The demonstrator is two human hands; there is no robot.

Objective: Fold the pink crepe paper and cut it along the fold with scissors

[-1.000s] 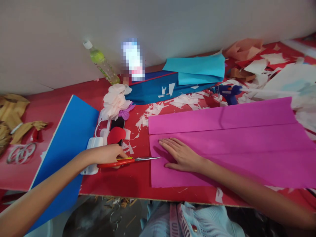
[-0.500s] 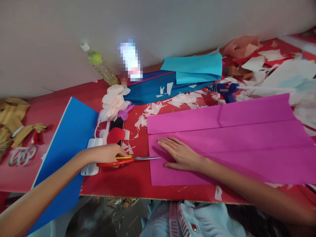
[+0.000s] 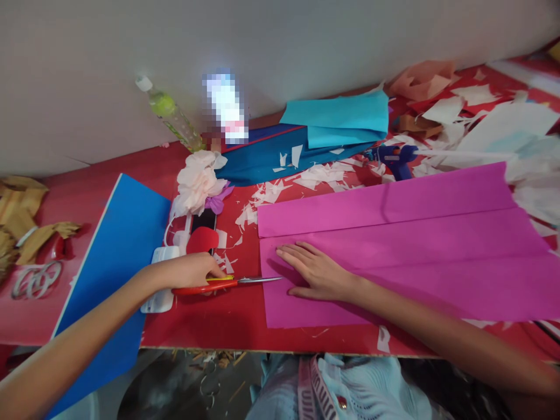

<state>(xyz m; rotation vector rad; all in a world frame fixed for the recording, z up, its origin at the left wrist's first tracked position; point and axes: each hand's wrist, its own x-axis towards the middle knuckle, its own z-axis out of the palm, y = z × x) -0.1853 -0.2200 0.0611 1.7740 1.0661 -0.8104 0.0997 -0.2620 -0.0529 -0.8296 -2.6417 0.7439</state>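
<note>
My left hand [image 3: 199,269] is closed around the scissors [image 3: 210,286], which have red and yellow handles. Their metal blades point right and reach over the left edge of a large magenta paper sheet [image 3: 415,251] with long fold lines. Flat on that sheet, near its left edge, rests my right hand [image 3: 312,271], fingers stretched out and holding nothing. The blade tips end just short of my right fingers. Beside my left hand are a red rounded piece [image 3: 203,240] and a white plastic object [image 3: 160,300].
A blue board [image 3: 109,251] lies left, under my left forearm. Behind are a pale paper flower [image 3: 199,181], a bottle [image 3: 172,119], a lit blurred screen [image 3: 227,108], folded turquoise paper [image 3: 345,119] and a blue glue gun [image 3: 398,157]. White paper scraps [image 3: 324,175] litter the red table [image 3: 205,326].
The whole view has shifted slightly, so things appear a little further left. Both hands, the scissors and the magenta sheet keep the same positions relative to each other.
</note>
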